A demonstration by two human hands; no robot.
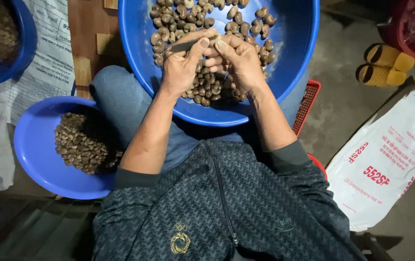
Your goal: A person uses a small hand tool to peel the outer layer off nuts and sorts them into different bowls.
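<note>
Centrally: L hand point(181, 65) clamped on a thin dark tool point(184, 46), long axis left-right, tip toward R hand point(236, 60). R fingers pinch a nut point(213, 40), touching L thumb, over big blue basin point(294, 58) of nuts.

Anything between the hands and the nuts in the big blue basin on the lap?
Nothing visible does. The left hand and right hand are together directly over the nuts in the big blue basin, the left holding a small dark tool. Whether a nut sits between the fingers is hidden.
</note>
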